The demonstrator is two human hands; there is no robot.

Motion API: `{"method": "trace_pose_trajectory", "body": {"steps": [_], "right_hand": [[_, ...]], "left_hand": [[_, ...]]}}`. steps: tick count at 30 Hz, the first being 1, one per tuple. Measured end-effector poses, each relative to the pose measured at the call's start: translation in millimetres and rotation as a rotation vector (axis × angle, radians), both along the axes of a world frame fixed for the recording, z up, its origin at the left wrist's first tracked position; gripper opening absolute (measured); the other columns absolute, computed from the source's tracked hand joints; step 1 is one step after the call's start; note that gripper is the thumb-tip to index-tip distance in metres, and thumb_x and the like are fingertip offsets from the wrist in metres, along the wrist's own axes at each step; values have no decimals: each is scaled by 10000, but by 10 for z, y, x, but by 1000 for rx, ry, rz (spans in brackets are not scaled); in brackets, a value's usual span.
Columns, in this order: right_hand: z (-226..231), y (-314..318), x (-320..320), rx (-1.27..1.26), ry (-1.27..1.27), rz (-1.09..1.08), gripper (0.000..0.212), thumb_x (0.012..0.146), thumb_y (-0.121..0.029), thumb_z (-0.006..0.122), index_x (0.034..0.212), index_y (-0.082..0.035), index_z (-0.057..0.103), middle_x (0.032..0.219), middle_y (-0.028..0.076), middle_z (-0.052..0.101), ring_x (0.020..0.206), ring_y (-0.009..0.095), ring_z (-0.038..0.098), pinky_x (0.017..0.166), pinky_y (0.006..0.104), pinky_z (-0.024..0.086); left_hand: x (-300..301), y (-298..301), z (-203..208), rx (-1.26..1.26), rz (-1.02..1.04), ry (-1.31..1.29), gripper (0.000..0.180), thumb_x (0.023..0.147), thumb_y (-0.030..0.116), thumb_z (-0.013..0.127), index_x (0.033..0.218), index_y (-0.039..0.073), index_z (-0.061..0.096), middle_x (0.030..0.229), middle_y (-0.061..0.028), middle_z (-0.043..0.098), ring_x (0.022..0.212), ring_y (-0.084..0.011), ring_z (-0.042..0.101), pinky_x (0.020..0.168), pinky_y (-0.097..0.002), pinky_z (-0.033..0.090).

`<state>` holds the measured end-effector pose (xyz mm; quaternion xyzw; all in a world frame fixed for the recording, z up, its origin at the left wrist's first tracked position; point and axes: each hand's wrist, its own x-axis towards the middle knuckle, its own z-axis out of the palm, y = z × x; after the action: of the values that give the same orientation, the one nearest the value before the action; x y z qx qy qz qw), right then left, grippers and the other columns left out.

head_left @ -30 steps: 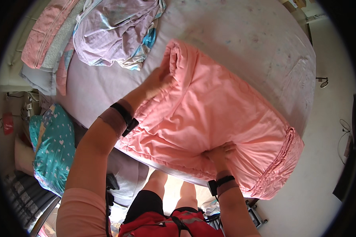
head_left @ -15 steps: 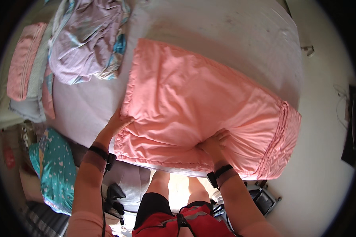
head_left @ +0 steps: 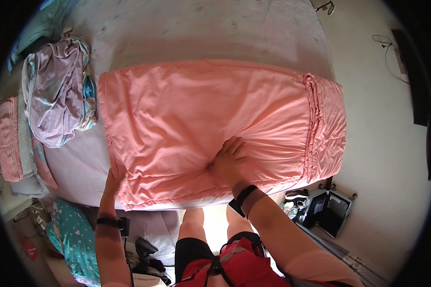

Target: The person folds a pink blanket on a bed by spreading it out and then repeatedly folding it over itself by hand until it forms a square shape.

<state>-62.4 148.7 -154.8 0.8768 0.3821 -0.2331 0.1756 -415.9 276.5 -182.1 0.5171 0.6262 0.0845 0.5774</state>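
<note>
A pink quilt (head_left: 187,110) lies folded across the bed, with a gathered seam and a folded-over band at its right end. At its near left corner my left hand (head_left: 113,183) is closed on the edge; some of its fingers are hard to make out against the cloth. My right hand (head_left: 227,160) presses down on the quilt near its front edge, fingers spread and thumb dug into a dent. Creases fan out from that dent to both sides.
The pale bed sheet (head_left: 201,28) stretches behind the quilt. Left lie a crumpled lilac cloth (head_left: 57,95), a pink folded piece (head_left: 7,138) and a teal patterned cushion or cloth (head_left: 76,239). An open suitcase (head_left: 333,213) stands on the floor at right, beside shoes (head_left: 294,203).
The view has shifted, and the quilt now lies straighter, its right end swung away from me. My left hand stays at the left edge; my right fingers are spread wider on the cloth.
</note>
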Motion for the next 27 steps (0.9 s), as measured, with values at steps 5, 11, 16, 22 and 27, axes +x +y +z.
{"method": "trace_pose_trajectory", "body": {"steps": [5,11,16,22,27], "right_hand": [[101,-286,32,354,248,-5,918,623,-376,686,1334,-43,210,1379,244,107,1265,483,21,877,680,193],[286,-639,23,268,544,726,566,658,-323,658,1167,-131,505,1285,77,396,1235,315,288,875,606,271],[-34,-742,495,541,1309,-114,295,768,-157,579,1045,-59,561,1092,56,546,970,211,532,768,335,429],[-66,-977,1300,764,1717,-722,339,862,-183,484,1159,-21,461,1057,88,554,928,183,547,801,317,440],[615,-1110,2225,727,1711,-998,420,900,-367,383,1172,-56,461,1059,78,547,893,189,539,781,321,441]], "left_hand": [[215,-210,589,14,-97,62,726,654,157,701,1241,8,301,1146,-125,439,1037,-208,442,871,-314,385],[706,-412,1106,85,-156,-55,889,602,102,714,1311,42,181,1232,-116,378,1124,-224,399,917,-312,366],[1799,-691,1585,21,12,-467,892,613,23,617,1349,73,116,1271,-116,326,1156,-233,370,947,-341,353],[3048,-1273,1583,91,-108,-500,894,641,-13,636,1352,28,95,1287,-133,310,1160,-218,363,910,-317,384],[4252,-1780,1533,621,-638,-259,811,661,25,600,1348,17,170,1316,-207,310,1105,-296,440,871,-337,402]]}}
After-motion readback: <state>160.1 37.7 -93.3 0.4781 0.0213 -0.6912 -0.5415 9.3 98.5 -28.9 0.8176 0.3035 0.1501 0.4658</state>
